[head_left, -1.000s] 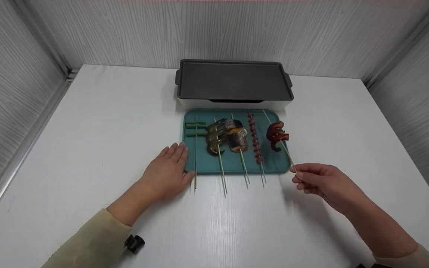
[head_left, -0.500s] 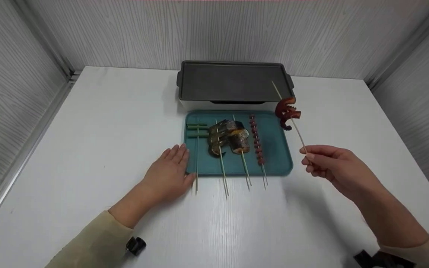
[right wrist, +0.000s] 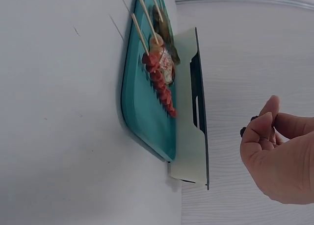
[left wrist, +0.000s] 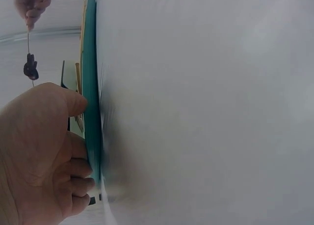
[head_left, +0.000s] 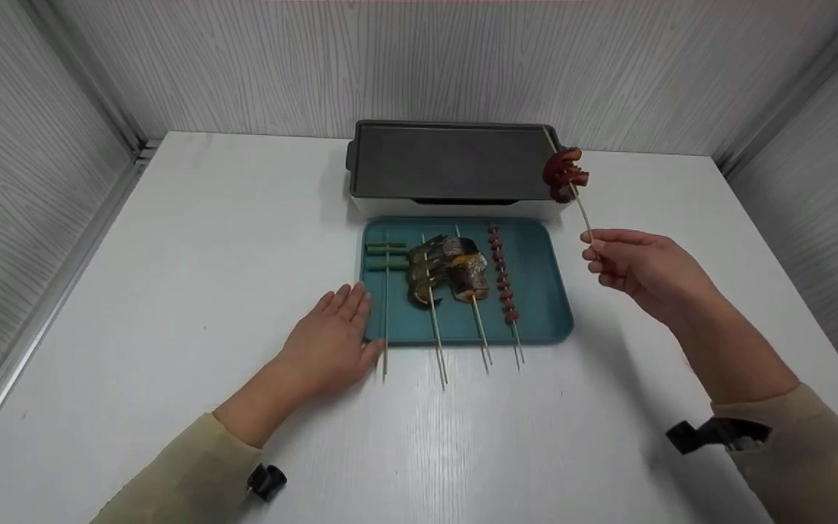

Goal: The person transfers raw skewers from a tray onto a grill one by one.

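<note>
Raised over the right end of the griddle, an octopus skewer (head_left: 561,175) of glossy dark red pieces hangs from my right hand (head_left: 652,269), which pinches the lower end of its wooden stick. In the right wrist view the fingertips hide most of that skewer. My left hand (head_left: 332,338) rests against the left side of the teal tray (head_left: 546,320), fingers straight in the head view and thumb by its front corner. On the tray lie a green vegetable skewer (head_left: 386,263), a dark shrimp-like skewer (head_left: 423,276), a fish-chunk skewer (head_left: 468,276) and a thin red-meat skewer (head_left: 502,276).
Behind the tray stands a white-bodied griddle (head_left: 455,161) with a flat dark plate and side handles. Skewer sticks project past the tray's front edge over the white table (head_left: 455,451). Wood-grain panels (head_left: 455,65) enclose the back and sides.
My right hand has lifted the octopus skewer off the right side of the tray and moved it up and away, over the griddle's right end. My left hand stays at the tray.
</note>
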Demonstrator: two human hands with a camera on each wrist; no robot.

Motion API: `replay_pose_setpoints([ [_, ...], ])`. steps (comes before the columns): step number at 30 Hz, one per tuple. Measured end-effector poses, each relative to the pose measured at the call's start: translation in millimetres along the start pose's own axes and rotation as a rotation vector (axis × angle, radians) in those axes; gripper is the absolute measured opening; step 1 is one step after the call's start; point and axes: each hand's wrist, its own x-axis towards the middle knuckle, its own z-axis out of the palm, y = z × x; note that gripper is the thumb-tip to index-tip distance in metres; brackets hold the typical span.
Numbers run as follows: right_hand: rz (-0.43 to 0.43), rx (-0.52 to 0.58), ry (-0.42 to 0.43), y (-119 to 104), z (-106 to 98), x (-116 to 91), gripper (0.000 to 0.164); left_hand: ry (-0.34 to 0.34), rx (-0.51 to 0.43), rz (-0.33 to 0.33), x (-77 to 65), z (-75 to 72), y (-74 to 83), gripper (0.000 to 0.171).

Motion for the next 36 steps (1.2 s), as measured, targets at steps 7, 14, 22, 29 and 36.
replay_pose_setpoints([
  [7, 0.018, 0.020, 0.030, -4.9, -1.5, 33.1, 0.023, 0.008, 0.012, 0.001, 0.4, 0.8, -2.3, 0.077],
  [14, 0.050, 0.005, 0.055, -2.3, 0.9, 59.9, 0.027, -0.006, 0.021, -0.001, 0.7, 1.9, -3.5, 0.077],
  [22, 0.092, 0.093, 0.047, -0.1, 1.9, 82.5, 0.022, -0.003, 0.019, -0.008, 0.1, 3.2, -2.7, 0.077],
  [29, 0.103, 0.088, 0.062, 3.5, 0.2, 93.4, 0.025, -0.008, 0.012, -0.010, -0.2, 1.4, 0.4, 0.077],
  [36, 0.099, 0.070, 0.042, 6.1, -2.3, 100.5, 0.018, -0.006, 0.010, -0.010, -0.4, 1.6, -0.8, 0.077],
])
